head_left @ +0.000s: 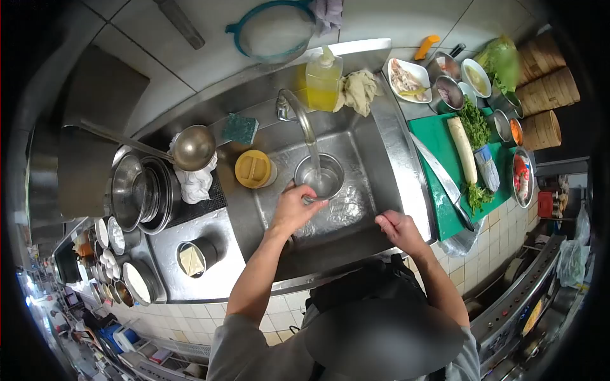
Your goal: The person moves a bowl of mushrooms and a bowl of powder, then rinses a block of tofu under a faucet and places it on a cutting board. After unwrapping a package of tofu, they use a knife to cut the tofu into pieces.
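My left hand [295, 208] grips the rim of a round metal bowl [330, 181] in the sink [254, 213]. The curved faucet [306, 124] stands over the bowl, and water runs down into it. Over the sink's right side, near its front edge, my right hand [399, 230] is curled closed, with nothing visible in it. A yellow-lidded container [253, 169] sits in the sink to the left of the bowl.
Behind the faucet stand a yellow soap bottle [324, 82] and a cloth [359, 91]. A green scrub pad [240, 129] lies back left. On the right, a green cutting board [438, 184] bears a knife [438, 168], a white radish [462, 149] and greens. Metal bowls [130, 190] are stacked left.
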The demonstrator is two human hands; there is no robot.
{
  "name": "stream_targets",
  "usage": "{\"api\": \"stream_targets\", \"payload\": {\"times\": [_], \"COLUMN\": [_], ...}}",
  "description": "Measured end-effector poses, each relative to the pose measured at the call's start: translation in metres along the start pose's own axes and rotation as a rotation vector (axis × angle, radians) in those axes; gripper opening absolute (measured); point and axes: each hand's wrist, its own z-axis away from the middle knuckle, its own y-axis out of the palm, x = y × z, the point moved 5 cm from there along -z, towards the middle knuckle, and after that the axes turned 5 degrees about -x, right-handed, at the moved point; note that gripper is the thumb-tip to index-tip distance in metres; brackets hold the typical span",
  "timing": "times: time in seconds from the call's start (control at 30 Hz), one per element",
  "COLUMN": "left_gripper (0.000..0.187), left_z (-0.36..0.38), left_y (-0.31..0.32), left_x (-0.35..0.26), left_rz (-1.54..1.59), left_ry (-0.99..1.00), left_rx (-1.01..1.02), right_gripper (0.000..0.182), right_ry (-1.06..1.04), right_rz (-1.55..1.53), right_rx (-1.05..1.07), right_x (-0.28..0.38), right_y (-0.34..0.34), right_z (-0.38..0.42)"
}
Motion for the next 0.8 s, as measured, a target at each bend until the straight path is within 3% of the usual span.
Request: {"api": "stream_targets", "payload": {"times": [0.1,0.17,0.23,0.33,0.4,0.5,0.67,0.8], "left_gripper": [0.033,0.03,0.03,0.03,0.031,0.032,0.028,0.029], "left_z": [-0.004,-0.005,-0.007,-0.007,-0.006,-0.004,0.009,0.018], "left_y": [-0.009,-0.011,-0.009,-0.009,-0.011,-0.01,-0.024,-0.027], "left_x": [-0.002,-0.003,0.0,0.001,-0.005,-0.006,-0.032,-0.044], "left_rz": [0.012,0.01,0.04,0.104,0.135,0.216,0.234,0.23], "left_ry": [0.057,0.195,0.181,0.148,0.126,-0.046,0.247,0.323], "left_rx": [-0.092,-0.17,-0.178,-0.161,-0.141,-0.024,-0.212,-0.31], "right_gripper": [0.024,0.019,0.018,0.031,0.05,0.064,0.075,0.076], "right_ry": [-0.018,-0.076,-0.13,-0.085,0.294,0.372,0.435,0.446], "right_rz": [-0.046,-0.07,-0.092,-0.062,-0.217,-0.44,-0.572,-0.646], "right_rx": [-0.022,-0.073,-0.129,-0.051,0.154,0.151,0.133,0.111], "right_x": [0.011,0.012,0.012,0.015,0.014,0.026,0.046,0.064], "right_y": [-0.001,0.001,-0.002,-0.004,-0.001,-0.001,0.013,0.033], "right_z": [-0.001,-0.001,-0.001,-0.005,-0.01,-0.025,-0.062,-0.085]}}
